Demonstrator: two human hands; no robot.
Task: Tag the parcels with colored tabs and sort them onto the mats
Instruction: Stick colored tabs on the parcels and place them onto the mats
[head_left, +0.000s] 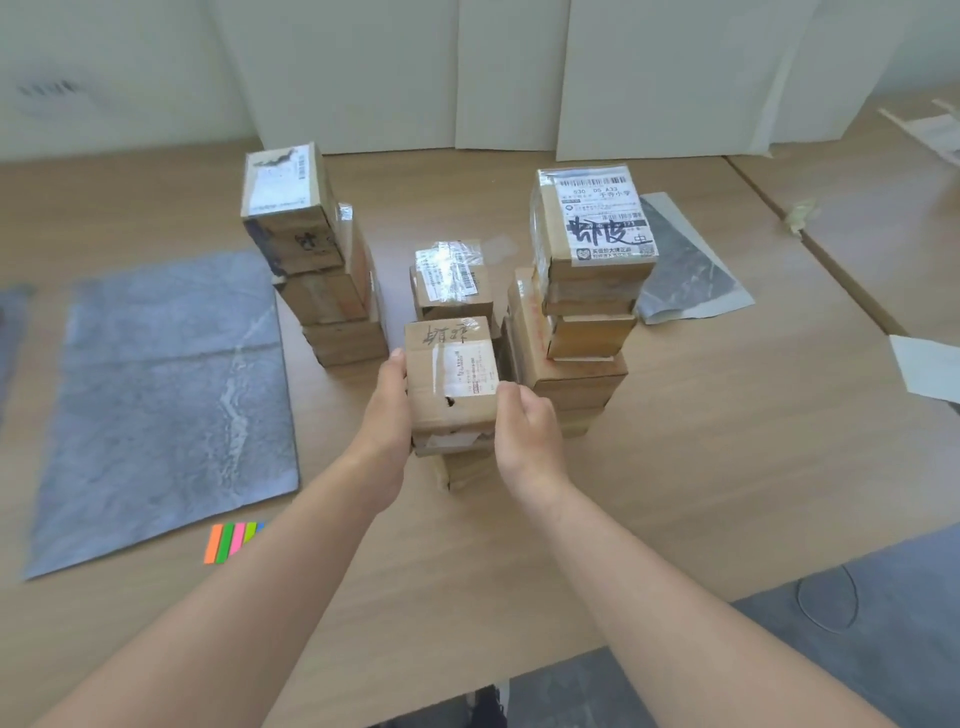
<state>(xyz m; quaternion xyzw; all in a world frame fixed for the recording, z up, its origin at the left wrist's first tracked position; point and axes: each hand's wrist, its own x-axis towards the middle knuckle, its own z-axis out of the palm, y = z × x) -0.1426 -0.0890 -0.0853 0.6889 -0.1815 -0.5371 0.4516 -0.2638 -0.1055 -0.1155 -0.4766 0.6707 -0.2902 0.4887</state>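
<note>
Over wooden table (675, 467), both hands (387, 410) clasp top parcel's (449, 371) sides.

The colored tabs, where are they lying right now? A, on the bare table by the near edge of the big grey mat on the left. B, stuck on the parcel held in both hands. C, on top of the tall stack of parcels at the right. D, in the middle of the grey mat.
A: the colored tabs lie on the bare table just off the near edge of the grey mat, partly hidden by the left forearm.
</note>
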